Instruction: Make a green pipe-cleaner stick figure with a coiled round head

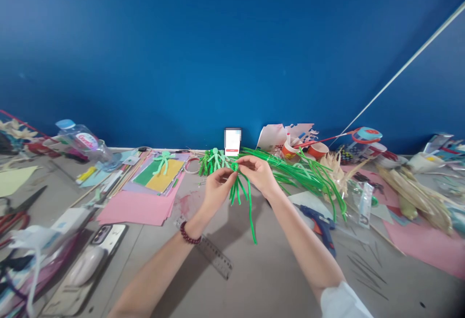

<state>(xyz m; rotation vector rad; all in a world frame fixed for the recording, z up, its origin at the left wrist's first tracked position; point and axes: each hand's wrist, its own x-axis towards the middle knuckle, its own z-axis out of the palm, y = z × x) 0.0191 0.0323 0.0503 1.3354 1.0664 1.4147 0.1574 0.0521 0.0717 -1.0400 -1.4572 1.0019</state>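
Green pipe cleaners [250, 205], dangling, pinched by left hand [218, 187] and right hand [260, 175].

This place seems to be a small corner for handicraft work. A grey table [145, 265] stands against a plain blue wall [218, 56], and its top is crowded with materials for making things: a bundle of green fuzzy stems [285, 163], sheets of pink paper [136, 206] and pale dried leaves [421, 192]. The tools also belong to such work, namely scissors [27, 201], a clear ruler [218, 260] and a blue glue gun [325, 226]. Among them are everyday objects, a plastic bottle [87, 141] and a phone [116, 234]. Whether the room belongs to a home, a school or a workshop, I cannot tell.
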